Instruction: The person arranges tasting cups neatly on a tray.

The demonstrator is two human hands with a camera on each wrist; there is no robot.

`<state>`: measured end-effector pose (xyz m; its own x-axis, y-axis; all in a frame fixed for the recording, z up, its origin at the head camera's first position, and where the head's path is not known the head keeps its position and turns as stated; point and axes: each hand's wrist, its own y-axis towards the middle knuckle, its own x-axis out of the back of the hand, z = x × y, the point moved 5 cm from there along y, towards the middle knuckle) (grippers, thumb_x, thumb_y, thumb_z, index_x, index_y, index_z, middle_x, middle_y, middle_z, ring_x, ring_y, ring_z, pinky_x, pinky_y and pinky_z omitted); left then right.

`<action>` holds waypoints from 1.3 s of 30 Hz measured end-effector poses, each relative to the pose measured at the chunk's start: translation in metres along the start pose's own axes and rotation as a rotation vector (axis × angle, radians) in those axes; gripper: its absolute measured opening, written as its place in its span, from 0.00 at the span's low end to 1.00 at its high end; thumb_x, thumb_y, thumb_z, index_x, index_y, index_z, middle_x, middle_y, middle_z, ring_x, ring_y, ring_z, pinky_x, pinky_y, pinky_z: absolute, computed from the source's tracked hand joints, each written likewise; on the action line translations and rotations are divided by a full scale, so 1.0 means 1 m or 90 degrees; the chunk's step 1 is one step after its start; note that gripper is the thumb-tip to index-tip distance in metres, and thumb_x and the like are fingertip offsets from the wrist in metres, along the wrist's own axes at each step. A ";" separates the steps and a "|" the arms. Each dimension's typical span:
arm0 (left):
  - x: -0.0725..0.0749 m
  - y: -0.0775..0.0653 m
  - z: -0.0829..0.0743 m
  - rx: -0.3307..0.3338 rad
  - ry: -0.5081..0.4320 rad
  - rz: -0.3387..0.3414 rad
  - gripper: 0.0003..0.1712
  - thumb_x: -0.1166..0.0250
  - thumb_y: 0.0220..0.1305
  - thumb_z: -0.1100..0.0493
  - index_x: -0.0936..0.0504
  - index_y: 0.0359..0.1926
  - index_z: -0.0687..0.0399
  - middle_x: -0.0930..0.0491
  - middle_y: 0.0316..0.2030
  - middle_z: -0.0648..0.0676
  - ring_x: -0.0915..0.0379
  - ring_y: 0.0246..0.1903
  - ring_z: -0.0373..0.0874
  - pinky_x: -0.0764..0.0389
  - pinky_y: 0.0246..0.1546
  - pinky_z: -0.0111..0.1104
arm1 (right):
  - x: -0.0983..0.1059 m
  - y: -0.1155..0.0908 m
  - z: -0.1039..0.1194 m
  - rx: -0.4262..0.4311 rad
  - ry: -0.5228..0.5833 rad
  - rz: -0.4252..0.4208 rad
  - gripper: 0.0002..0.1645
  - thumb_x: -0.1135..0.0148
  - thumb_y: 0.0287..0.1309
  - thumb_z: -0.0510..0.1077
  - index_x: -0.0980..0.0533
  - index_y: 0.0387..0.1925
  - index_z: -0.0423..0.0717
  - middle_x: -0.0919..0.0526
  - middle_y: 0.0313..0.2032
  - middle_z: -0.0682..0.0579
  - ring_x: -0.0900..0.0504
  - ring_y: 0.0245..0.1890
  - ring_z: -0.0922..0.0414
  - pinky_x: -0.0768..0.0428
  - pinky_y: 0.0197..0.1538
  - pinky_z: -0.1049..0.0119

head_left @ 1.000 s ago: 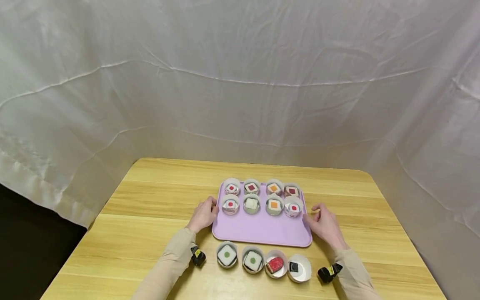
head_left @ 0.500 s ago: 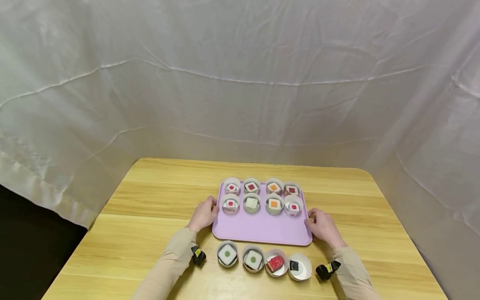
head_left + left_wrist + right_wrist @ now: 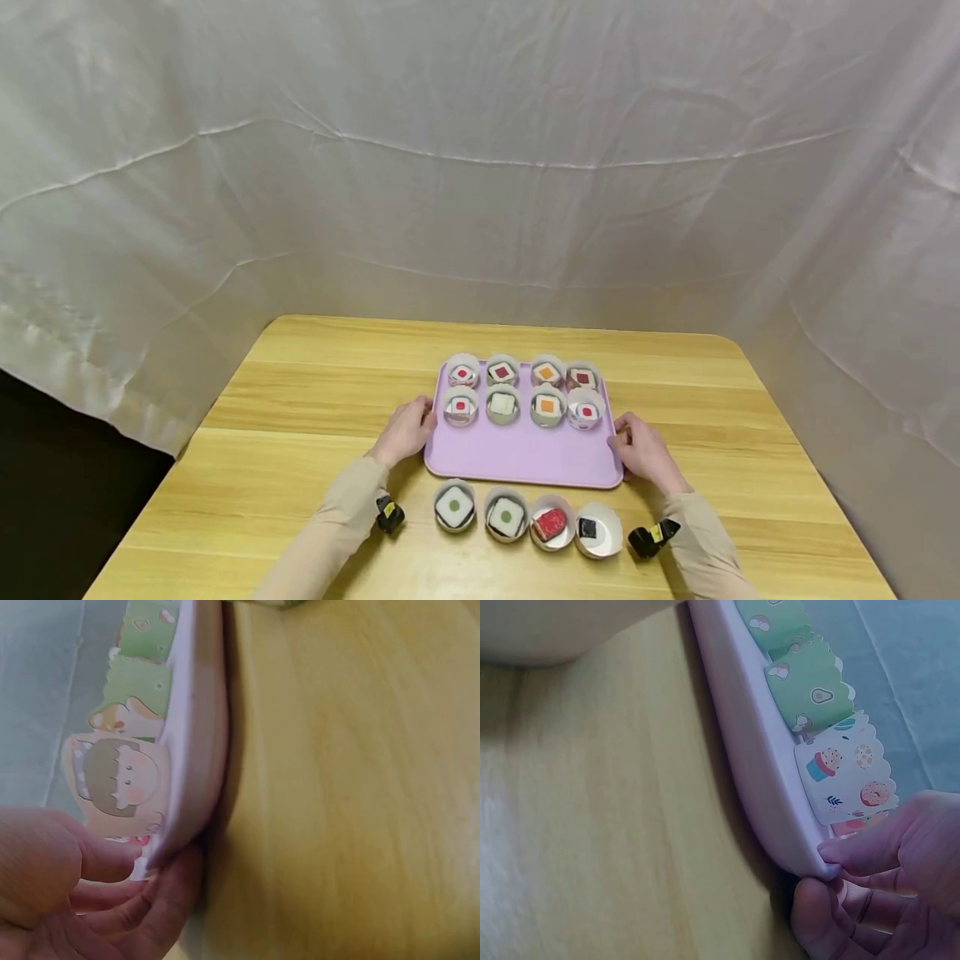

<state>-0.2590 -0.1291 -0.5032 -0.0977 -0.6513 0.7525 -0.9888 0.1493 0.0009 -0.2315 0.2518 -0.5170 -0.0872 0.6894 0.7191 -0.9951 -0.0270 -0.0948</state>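
Observation:
A lilac tray [image 3: 517, 457] lies on the wooden table, with two rows of paper cups on its far half. In the cups sit small square sushi-like pieces with red, orange or white tops, such as the sushi-like piece [image 3: 548, 407] in the near row. My left hand [image 3: 407, 431] grips the tray's left edge; in the left wrist view its thumb is above the rim and its fingers lie below. On the opposite edge my right hand [image 3: 647, 454] pinches the rim, the thumb [image 3: 862, 851] on top and the fingers curled underneath.
Just in front of the tray stands a row of paper cups. Two hold white pieces with green dots [image 3: 454, 506], one a red piece [image 3: 551, 524], and the rightmost cup [image 3: 611, 542] a small black piece. Pale grey curtain [image 3: 480, 208] surrounds the far side of the table.
My right hand's fingers have closed in from a looser, spread pose to grip the tray's right edge. The left hand keeps its hold, and the tray stays in about the same place.

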 end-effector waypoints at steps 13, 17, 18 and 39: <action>0.014 -0.026 -0.019 -0.068 -0.026 -0.020 0.17 0.42 0.73 0.60 0.23 0.57 0.66 0.19 0.42 0.57 0.23 0.42 0.46 0.19 0.47 0.42 | -0.001 -0.002 -0.003 0.000 0.026 0.002 0.14 0.43 0.63 0.36 0.29 0.48 0.30 0.20 0.23 0.48 0.24 0.14 0.58 0.22 0.19 0.64; 0.015 -0.035 -0.026 -0.105 -0.043 0.005 0.16 0.43 0.74 0.57 0.21 0.56 0.61 0.18 0.45 0.55 0.22 0.45 0.45 0.18 0.49 0.42 | -0.001 -0.002 -0.003 -0.002 0.027 0.005 0.15 0.43 0.64 0.36 0.29 0.49 0.29 0.20 0.24 0.47 0.23 0.14 0.58 0.22 0.19 0.64; 0.015 -0.037 -0.028 -0.116 -0.046 0.015 0.16 0.44 0.75 0.56 0.21 0.56 0.60 0.18 0.46 0.54 0.21 0.45 0.45 0.18 0.50 0.42 | -0.001 -0.002 -0.003 -0.003 0.027 0.005 0.15 0.43 0.64 0.36 0.29 0.49 0.29 0.20 0.24 0.47 0.23 0.14 0.58 0.22 0.19 0.64; -0.001 -0.080 -0.035 -0.262 -0.072 0.309 0.38 0.30 0.60 0.38 0.28 0.65 0.51 0.21 0.58 0.54 0.24 0.57 0.46 0.24 0.63 0.45 | -0.002 -0.003 -0.003 -0.006 0.034 0.010 0.16 0.44 0.64 0.36 0.30 0.49 0.29 0.22 0.24 0.47 0.24 0.14 0.58 0.24 0.19 0.65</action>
<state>-0.1762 -0.1142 -0.4810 -0.5563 -0.5094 0.6565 -0.7072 0.7051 -0.0522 -0.2283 0.2528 -0.5202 -0.1007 0.7262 0.6801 -0.9931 -0.0320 -0.1129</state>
